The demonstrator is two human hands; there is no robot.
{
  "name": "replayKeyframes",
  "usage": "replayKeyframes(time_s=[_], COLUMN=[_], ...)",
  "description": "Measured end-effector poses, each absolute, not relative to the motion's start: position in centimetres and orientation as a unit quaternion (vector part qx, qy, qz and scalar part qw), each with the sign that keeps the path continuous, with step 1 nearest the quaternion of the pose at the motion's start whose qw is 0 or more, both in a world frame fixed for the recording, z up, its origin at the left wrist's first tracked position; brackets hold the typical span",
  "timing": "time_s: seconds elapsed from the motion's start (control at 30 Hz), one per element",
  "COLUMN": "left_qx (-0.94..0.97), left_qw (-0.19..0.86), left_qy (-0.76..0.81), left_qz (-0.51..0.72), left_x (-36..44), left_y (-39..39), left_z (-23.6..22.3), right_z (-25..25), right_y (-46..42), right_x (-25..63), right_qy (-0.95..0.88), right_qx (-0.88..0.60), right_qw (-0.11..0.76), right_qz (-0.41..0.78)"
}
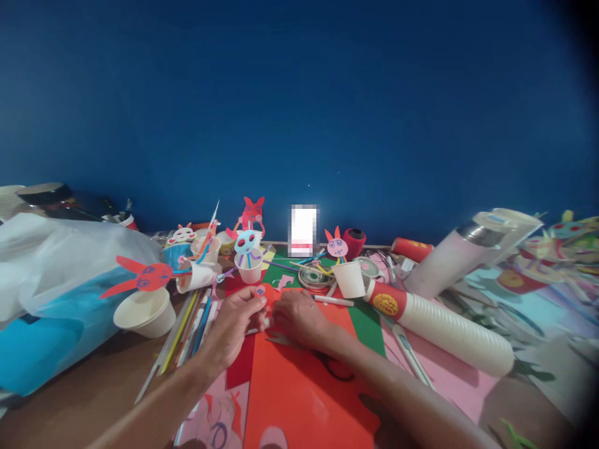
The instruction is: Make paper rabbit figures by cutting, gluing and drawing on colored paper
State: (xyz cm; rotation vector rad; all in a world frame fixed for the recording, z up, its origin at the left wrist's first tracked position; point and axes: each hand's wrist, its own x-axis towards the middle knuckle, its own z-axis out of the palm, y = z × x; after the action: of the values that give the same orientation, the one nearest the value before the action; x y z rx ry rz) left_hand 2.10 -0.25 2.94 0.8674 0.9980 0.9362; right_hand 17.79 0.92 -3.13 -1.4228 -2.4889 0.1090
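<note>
Jutting from left grip [238,317], orange paper [267,292], right grip [302,317] alongside

Red-orange cutout [270,293] at the left hand [241,312]: paper, matt and smooth.
Orange sheet [304,386] under the right hand [299,317]: smooth paper or thin card, a faint sheen nearer the viewer.
Green sheet [367,327] right of the right hand: flat, matt paper.
Stacked cups [463,333] farther right: white paper, ridged along the nested rims.
Bottle [440,265] beyond those: smooth, dull body; collar [482,231] with a metallic gloss.
Cup [145,315] left of the left hand: off-white paper, matt.
Bag [79,255] farther left: thin translucent plastic, creased, softly shiny.
Tabletop [88,396] below the bag: brown, wood-like, matt.
Wall [299,93] beyond both hands: smooth, matt.
</note>
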Motion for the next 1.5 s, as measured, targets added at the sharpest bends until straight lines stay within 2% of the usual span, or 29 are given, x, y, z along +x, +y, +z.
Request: replayKeyframes(time_s=[0.53, 0.83, 1.13, 1.3, 1.5], left_qx=[0.391, 0.402, 0.406, 0.412, 0.434], left_qw=[0.692, 0.696, 0.703, 0.701, 0.681], left_qy=[0.447, 0.442, 0.43, 0.422, 0.448], left_qz=[0.411, 0.398, 0.394, 0.4, 0.383], left_x=[1.9, 2.0, 2.3, 2.3, 2.5], left_y=[-0.1, 0.2, 0.0, 0.0, 0.0], left_z=[3.3, 1.9, 1.9, 1.6, 1.5], right_z=[-2.0, -1.7, -2.4, -2.4, -1.4], right_y=[1.2, -0.1, 0.4, 0.3, -0.7], right_x=[17.7, 19.2, 18.2, 18.5, 20.2], right_qy=[-0.848, -0.824, -0.848, -0.833, -0.751], right_qx=[-0.514, -0.532, -0.502, -0.507, -0.529], right_qw=[0.098, 0.149, 0.137, 0.183, 0.283], right_qz=[0.086, 0.122, 0.1, 0.126, 0.276])
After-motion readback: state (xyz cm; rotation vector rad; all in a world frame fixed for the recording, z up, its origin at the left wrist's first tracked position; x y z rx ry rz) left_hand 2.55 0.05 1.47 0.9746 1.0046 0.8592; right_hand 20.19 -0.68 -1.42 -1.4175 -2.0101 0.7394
